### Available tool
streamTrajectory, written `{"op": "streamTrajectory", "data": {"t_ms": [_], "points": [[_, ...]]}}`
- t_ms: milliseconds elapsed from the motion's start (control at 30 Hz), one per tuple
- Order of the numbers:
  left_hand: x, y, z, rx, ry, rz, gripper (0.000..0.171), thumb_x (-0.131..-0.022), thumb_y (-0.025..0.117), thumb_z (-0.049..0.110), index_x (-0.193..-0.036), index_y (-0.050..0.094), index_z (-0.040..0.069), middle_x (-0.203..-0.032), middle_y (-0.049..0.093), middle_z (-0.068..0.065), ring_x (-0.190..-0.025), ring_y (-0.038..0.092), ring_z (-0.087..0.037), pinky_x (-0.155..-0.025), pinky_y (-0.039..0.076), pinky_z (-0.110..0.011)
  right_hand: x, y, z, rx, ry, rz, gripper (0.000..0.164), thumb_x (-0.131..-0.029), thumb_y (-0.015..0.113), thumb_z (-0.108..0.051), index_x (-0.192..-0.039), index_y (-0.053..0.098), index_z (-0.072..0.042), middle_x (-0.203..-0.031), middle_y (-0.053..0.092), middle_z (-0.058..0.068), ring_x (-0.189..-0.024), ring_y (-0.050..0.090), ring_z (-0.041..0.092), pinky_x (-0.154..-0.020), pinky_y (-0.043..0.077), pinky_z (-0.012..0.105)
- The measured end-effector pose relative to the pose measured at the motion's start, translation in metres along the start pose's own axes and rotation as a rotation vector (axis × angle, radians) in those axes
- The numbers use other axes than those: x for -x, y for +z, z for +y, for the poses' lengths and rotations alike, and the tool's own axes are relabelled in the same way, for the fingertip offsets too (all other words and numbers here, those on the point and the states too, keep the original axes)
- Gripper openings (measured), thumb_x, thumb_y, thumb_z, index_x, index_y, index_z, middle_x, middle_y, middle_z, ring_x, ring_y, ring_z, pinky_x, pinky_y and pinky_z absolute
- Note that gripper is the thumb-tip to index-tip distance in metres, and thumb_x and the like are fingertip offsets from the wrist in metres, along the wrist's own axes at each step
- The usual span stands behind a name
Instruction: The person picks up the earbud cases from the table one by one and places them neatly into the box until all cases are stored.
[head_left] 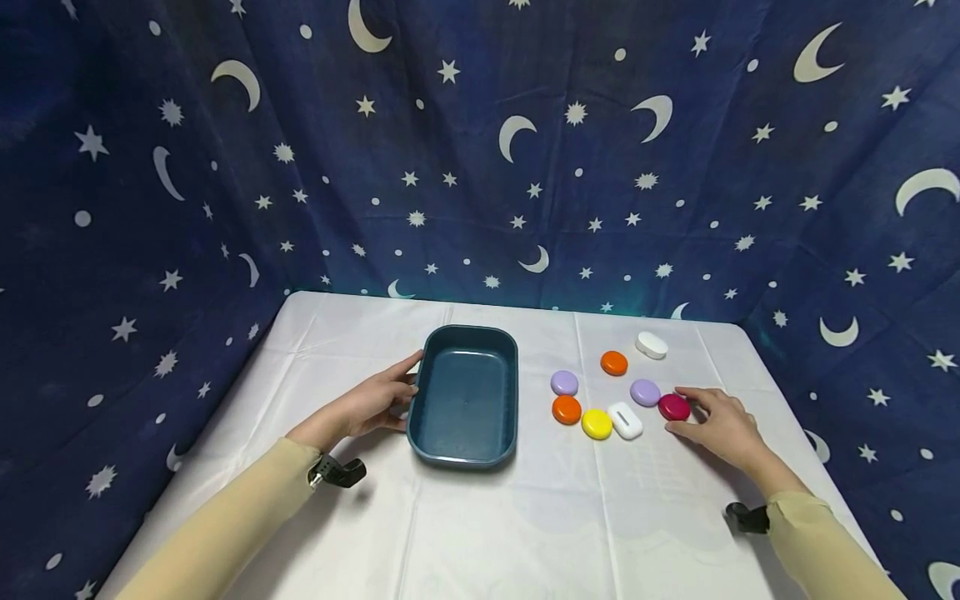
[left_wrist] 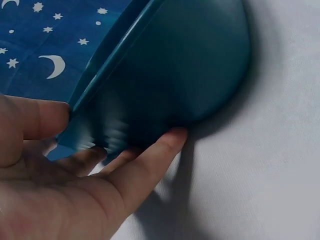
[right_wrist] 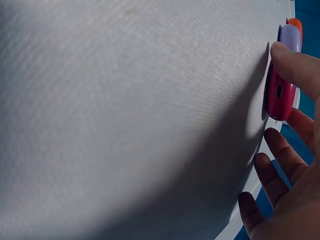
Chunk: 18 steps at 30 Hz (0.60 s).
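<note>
The red disc (head_left: 674, 407) lies on the worktop (head_left: 510, 533), between the thumb and forefinger of the right hand (head_left: 716, 429), which pinch its rim; the other 3 fingers are off it. The step in hand looks to be getting hold of this disc, so the next move calls for a firm grip and a straight lift that spares the lilac disc (head_left: 646, 392) just beside it. Further left are 2 orange discs (head_left: 614, 363), a second lilac disc (head_left: 565, 383), a yellow disc (head_left: 597, 424) and 2 white cases (head_left: 626, 421). Beyond them sits the blue tray (head_left: 463, 417); the left hand (head_left: 375, 402) rests spread fingers against its left outer wall, not clenched.
</note>
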<state>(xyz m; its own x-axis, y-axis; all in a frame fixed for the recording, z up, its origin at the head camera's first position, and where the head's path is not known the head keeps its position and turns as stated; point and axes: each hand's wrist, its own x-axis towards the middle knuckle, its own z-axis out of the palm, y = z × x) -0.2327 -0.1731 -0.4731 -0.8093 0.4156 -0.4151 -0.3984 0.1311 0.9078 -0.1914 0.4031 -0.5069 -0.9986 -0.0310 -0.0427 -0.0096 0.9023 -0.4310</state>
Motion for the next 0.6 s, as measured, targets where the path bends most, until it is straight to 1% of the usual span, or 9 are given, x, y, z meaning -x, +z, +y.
{"op": "streamTrajectory", "data": {"t_ms": [133,333,500,600], "points": [[0.0001,0.0003,0.0005,0.026,-0.001,-0.001,0.074,-0.105,0.045,0.006,-0.165,0.016,0.037,-0.168,0.018,-0.018,-0.115,0.057,-0.034,-0.077,0.056,-0.046,0.0004,0.0008,0.0001,-0.002,0.003,0.006,0.084,-0.083,0.081,-0.053,-0.145,0.053,-0.004,-0.139,0.046,0.033,-0.123,0.037,0.053,-0.089,0.029,0.067],[0.0000,0.0021,0.0021,0.035,-0.005,0.001,0.073,-0.105,0.044,0.006,-0.165,0.016,0.037,-0.168,0.015,-0.019,-0.126,0.052,-0.037,-0.081,0.056,-0.049,0.0024,0.0012,0.0036,-0.012,0.007,0.018,0.083,-0.083,0.080,-0.053,-0.144,0.054,-0.003,-0.138,0.046,0.032,-0.123,0.037,0.053,-0.090,0.029,0.067],[0.0005,0.0013,0.0019,0.045,-0.001,-0.015,0.074,-0.105,0.044,0.006,-0.165,0.015,0.036,-0.168,0.012,-0.020,-0.131,0.048,-0.039,-0.082,0.056,-0.050,0.0035,0.0018,0.0035,-0.034,0.018,0.026,0.078,-0.085,0.080,-0.051,-0.142,0.056,-0.003,-0.138,0.047,0.032,-0.122,0.037,0.052,-0.090,0.028,0.066],[0.0005,0.0006,0.0018,0.045,0.000,-0.011,0.074,-0.104,0.045,0.006,-0.165,0.015,0.036,-0.168,0.011,-0.021,-0.133,0.045,-0.039,-0.081,0.056,-0.050,0.0032,0.0012,0.0024,-0.045,0.025,0.024,0.077,-0.085,0.079,-0.051,-0.141,0.056,-0.003,-0.138,0.047,0.032,-0.123,0.036,0.052,-0.092,0.028,0.066]]}}
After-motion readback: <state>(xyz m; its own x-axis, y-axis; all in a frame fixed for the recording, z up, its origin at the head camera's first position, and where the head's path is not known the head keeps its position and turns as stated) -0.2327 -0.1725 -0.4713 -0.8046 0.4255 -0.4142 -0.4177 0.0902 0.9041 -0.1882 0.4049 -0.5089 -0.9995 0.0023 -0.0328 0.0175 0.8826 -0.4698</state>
